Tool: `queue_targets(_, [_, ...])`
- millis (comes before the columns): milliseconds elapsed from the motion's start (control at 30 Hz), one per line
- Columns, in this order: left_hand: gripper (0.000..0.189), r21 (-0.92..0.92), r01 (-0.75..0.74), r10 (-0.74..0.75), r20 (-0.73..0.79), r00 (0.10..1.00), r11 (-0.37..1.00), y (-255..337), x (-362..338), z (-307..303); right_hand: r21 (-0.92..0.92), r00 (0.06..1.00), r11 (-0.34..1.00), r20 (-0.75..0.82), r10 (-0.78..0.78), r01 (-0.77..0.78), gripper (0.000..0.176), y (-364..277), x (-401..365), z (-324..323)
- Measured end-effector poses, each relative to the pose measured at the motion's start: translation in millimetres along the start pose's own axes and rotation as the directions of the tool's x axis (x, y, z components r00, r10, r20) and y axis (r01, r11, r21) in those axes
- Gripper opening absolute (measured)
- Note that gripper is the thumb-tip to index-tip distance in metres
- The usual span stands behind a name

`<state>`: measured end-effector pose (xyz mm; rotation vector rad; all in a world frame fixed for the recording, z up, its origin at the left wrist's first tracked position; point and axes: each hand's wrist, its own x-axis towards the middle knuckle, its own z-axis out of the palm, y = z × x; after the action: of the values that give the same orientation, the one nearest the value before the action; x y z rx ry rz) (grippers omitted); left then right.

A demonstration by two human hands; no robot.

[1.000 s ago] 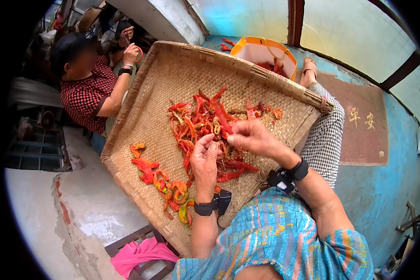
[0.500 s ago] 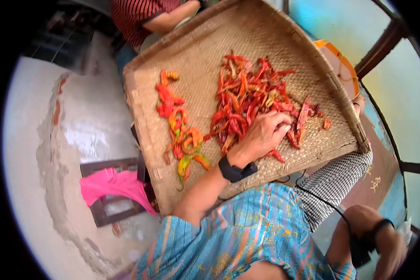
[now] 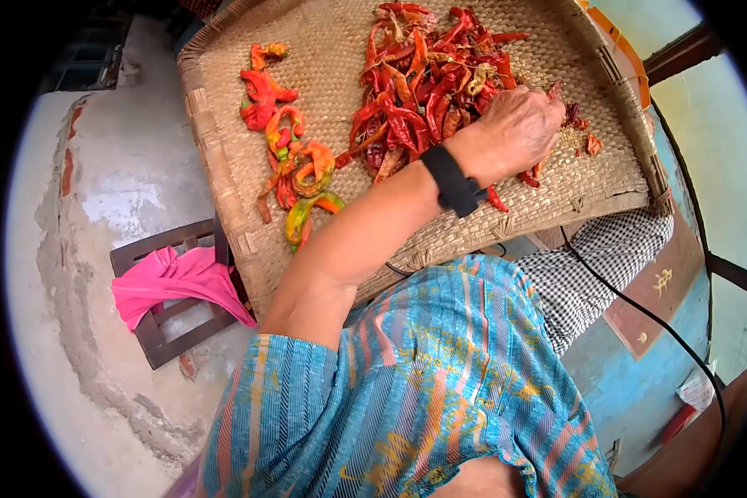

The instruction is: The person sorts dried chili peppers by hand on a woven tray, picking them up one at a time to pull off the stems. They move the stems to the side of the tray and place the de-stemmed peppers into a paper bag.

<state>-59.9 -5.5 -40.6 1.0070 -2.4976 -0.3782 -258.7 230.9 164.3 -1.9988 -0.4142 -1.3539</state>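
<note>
My left hand [image 3: 519, 129], with a black band on its wrist, reaches over the right part of a pile of red dried chillies [image 3: 423, 91]. Its fingers curl downward and look closed; what they hold is hidden beneath them. Under it lies a woven tray [image 3: 332, 100] with raised edges. Fresher, curled red, orange and green chillies [image 3: 311, 170] form a separate strip on the tray's left side. My right hand is out of view; only part of an arm [image 3: 705, 444] shows at the lower right.
Pink cloth [image 3: 174, 282] hangs over a dark wooden frame [image 3: 153, 340] at the left. Black-and-white checked cloth [image 3: 606, 257] lies below the tray's right corner. A black cable [image 3: 639, 311] crosses the lower right. An orange-edged object [image 3: 618, 41] stands behind the tray.
My left hand has moved right over the pile, its fingers now turned down. The view has shifted, so the tray sits higher, and the person beyond it and my right hand have mostly left the frame.
</note>
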Motion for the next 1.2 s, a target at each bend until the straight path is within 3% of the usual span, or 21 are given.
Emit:
queue_targets(100, [0.018, 0.124, 0.008, -0.016, 0.065, 0.998, 0.992, -3, 11, 20, 0.015, 0.999, 0.999, 0.011, 0.035, -0.035, 0.014, 2, 2, 1])
queue_targets(233, [0.020, 0.208, -0.059, 0.063, -0.015, 0.998, 0.976, -7, 10, 28, 0.026, 0.998, 0.998, 0.012, 0.054, -0.055, 0.013, 5, 0, 1])
queue_targets(333, [0.022, 0.052, -0.055, 0.061, -0.127, 0.990, 0.997, -10, 9, 26, 0.032, 0.996, 0.996, 0.020, 0.083, -0.083, 0.013, 5, -4, 5])
queue_targets(400, [0.025, -0.150, 0.174, -0.172, 0.030, 0.985, 0.973, -12, 5, 7, 0.039, 0.995, 0.995, 0.029, 0.095, -0.096, 0.012, 5, -3, 6])
queue_targets(433, [0.025, -0.153, 0.172, -0.169, 0.032, 0.985, 0.973, -13, 2, 0, 0.041, 0.993, 0.993, 0.038, 0.109, -0.111, 0.012, 5, -3, 6])
queue_targets(500, [0.028, -0.344, 0.201, -0.253, -0.111, 0.961, 0.917, -19, -5, -16, 0.048, 0.991, 0.991, 0.051, 0.124, -0.126, 0.012, 8, -3, 5])
queue_targets(567, [0.040, -0.322, 0.204, -0.282, -0.216, 0.935, 0.924, -27, -12, -30, 0.060, 0.988, 0.987, 0.067, 0.142, -0.146, 0.012, 10, 0, 3])
queue_targets(600, [0.033, -0.378, 0.120, -0.253, -0.326, 0.911, 0.918, -29, -14, -34, 0.064, 0.986, 0.987, 0.078, 0.144, -0.149, 0.011, 10, 1, 1])
queue_targets(633, [0.036, -0.041, -0.150, 0.094, -0.608, 0.788, 0.988, -45, -11, -33, 0.072, 0.983, 0.984, 0.101, 0.155, -0.162, 0.011, 11, 4, 0])
queue_targets(700, [0.052, -0.173, 0.102, -0.159, -0.363, 0.918, 0.980, -54, -26, -40, 0.078, 0.975, 0.981, 0.149, 0.162, -0.175, 0.011, 10, 12, -1])
queue_targets(733, [0.053, -0.089, 0.025, -0.059, -0.398, 0.915, 0.996, -56, -27, -43, 0.086, 0.969, 0.979, 0.180, 0.168, -0.186, 0.011, 10, 17, -3])
queue_targets(767, [0.053, -0.084, 0.025, -0.058, -0.415, 0.908, 0.996, -54, -30, -45, 0.093, 0.963, 0.977, 0.212, 0.166, -0.189, 0.011, 10, 25, -5])
queue_targets(833, [0.053, -0.312, 0.225, -0.314, -0.271, 0.910, 0.923, -51, -36, -49, 0.119, 0.947, 0.972, 0.278, 0.162, -0.201, 0.011, 10, 39, -12])
queue_targets(900, [0.053, -0.337, 0.262, -0.357, -0.258, 0.898, 0.904, -49, -39, -50, 0.143, 0.926, 0.966, 0.344, 0.155, -0.215, 0.011, 6, 57, -19])
queue_targets(1000, [0.050, -0.454, 0.187, -0.333, -0.266, 0.905, 0.871, -41, -43, -57, 0.153, 0.873, 0.947, 0.449, 0.188, -0.283, 0.011, 3, 85, -28])
queue_targets(1033, [0.051, -0.357, 0.076, -0.199, -0.322, 0.925, 0.931, -45, -45, -53, 0.158, 0.856, 0.935, 0.472, 0.212, -0.319, 0.011, 4, 93, -33])
queue_targets(1067, [0.051, -0.514, 0.144, -0.320, -0.272, 0.907, 0.845, -38, -45, -57, 0.164, 0.846, 0.920, 0.475, 0.242, -0.356, 0.011, 7, 97, -37])
queue_targets(1100, [0.051, -0.652, 0.208, -0.427, -0.196, 0.883, 0.729, -29, -48, -60, 0.190, 0.837, 0.890, 0.464, 0.291, -0.414, 0.012, 18, 95, -38])
queue_targets(1133, [0.052, -0.710, 0.208, -0.444, -0.161, 0.882, 0.672, -20, -51, -63, 0.045, 0.930, 0.950, 0.224, 0.292, -0.309, 0.006, 43, 72, -33])
queue_targets(1167, [0.052, -0.759, 0.210, -0.454, -0.125, 0.882, 0.617, -13, -54, -64, 0.024, 0.926, 0.954, 0.248, 0.284, -0.299, 0.006, 63, 47, -43])
queue_targets(1200, [0.053, -0.744, 0.194, -0.426, -0.133, 0.895, 0.640, -12, -58, -56, -0.181, 0.814, 0.820, 0.126, 0.568, -0.544, 0.013, 80, 22, -57])
